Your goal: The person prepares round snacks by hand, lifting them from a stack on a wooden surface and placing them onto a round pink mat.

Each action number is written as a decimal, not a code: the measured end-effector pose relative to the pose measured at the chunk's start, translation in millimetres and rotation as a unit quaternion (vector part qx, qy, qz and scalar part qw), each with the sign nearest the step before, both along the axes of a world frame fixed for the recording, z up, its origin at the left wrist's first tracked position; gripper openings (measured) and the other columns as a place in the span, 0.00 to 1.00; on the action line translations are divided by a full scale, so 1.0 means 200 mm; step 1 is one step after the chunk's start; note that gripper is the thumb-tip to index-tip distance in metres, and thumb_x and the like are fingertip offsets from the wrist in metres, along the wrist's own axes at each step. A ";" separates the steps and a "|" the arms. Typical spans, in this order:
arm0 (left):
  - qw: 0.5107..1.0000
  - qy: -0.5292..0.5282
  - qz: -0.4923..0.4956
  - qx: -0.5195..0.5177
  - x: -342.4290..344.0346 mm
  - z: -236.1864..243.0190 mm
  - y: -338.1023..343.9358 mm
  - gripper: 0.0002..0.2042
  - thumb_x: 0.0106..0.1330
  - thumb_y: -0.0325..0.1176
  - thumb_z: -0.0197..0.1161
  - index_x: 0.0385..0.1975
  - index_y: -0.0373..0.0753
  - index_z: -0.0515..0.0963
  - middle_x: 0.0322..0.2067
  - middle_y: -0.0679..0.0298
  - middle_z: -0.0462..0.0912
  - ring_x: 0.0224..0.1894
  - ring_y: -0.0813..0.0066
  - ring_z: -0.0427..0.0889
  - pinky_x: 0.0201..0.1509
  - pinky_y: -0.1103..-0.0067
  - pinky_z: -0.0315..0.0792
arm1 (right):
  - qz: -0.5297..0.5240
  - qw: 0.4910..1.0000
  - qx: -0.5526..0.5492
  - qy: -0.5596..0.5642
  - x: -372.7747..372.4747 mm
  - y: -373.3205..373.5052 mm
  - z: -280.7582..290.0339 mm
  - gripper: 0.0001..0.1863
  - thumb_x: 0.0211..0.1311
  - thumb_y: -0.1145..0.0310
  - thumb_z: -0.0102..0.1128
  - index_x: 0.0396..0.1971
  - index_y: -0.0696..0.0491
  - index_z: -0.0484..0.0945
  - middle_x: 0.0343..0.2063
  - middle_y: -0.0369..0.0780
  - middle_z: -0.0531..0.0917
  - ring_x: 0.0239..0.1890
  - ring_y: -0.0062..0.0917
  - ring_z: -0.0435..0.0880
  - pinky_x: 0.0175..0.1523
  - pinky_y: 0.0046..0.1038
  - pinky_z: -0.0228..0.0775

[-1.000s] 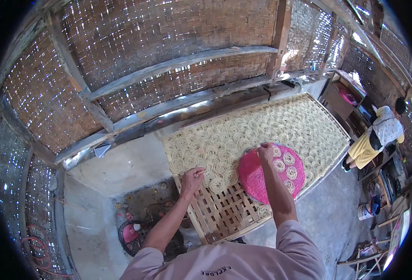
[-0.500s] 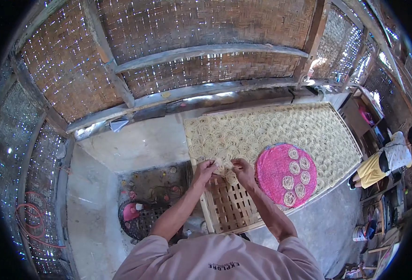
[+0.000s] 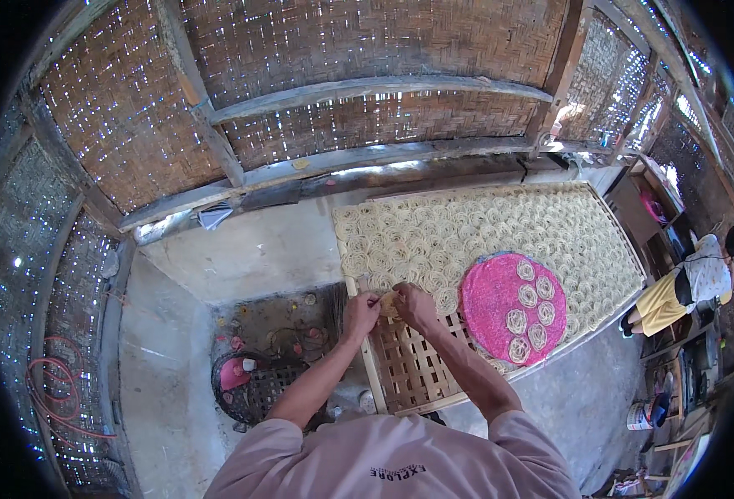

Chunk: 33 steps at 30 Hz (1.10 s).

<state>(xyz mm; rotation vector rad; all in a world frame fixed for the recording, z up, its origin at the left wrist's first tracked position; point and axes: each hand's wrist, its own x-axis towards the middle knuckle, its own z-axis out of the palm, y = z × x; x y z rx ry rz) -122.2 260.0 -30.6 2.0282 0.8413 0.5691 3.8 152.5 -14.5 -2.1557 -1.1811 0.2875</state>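
Note:
Over the near left part of a woven bamboo rack (image 3: 413, 366), my left hand (image 3: 361, 316) and my right hand (image 3: 416, 308) are close together. Both pinch a pale nest of coiled strands (image 3: 389, 305), like a noodle nest, partly hidden by the fingers. Rows of similar coiled nests (image 3: 483, 224) cover most of the rack beyond my hands. To the right of my right hand, a round pink cloth-like mat (image 3: 489, 303) rests on the rack with several loose nests (image 3: 528, 294) along its right side.
A person in yellow shorts (image 3: 660, 308) is at the far right, near shelves and a white bucket (image 3: 640, 416). On the floor at left sits a dark basket (image 3: 275, 389) with a pink item (image 3: 234, 373). A woven bamboo wall (image 3: 367, 50) stands behind; an orange hose (image 3: 51, 391) hangs left.
My right hand has moved left, nearer my left hand. The nest between them now sits at the rack's left side, and a nest farther right lies uncovered.

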 end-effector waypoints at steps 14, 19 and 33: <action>0.995 -0.024 0.016 0.096 0.00 -0.12 0.05 0.07 0.53 0.29 0.64 0.31 0.38 0.78 0.28 0.59 0.81 0.32 0.62 0.82 0.35 0.71 0.74 | -0.248 0.968 -0.007 -0.042 0.48 -0.25 0.02 0.14 0.55 0.59 0.58 0.39 0.49 0.80 0.37 0.43 0.82 0.39 0.37 0.82 0.43 0.37 0.73; 0.997 -0.033 0.025 0.064 -0.03 -0.07 0.00 0.07 0.53 0.29 0.64 0.31 0.38 0.79 0.29 0.59 0.81 0.32 0.64 0.82 0.36 0.72 0.75 | -0.426 0.885 -0.154 -0.106 0.98 -0.66 -0.05 0.18 0.56 0.57 0.55 0.44 0.49 0.78 0.39 0.44 0.82 0.44 0.42 0.81 0.46 0.42 0.73; 0.998 -0.012 0.053 0.036 -0.12 0.01 -0.03 0.09 0.56 0.29 0.64 0.36 0.36 0.80 0.31 0.59 0.83 0.28 0.71 0.82 0.34 0.76 0.75 | -0.495 0.823 -0.266 -0.082 1.30 -0.80 -0.10 0.18 0.53 0.58 0.55 0.40 0.52 0.81 0.42 0.45 0.81 0.46 0.39 0.79 0.49 0.40 0.69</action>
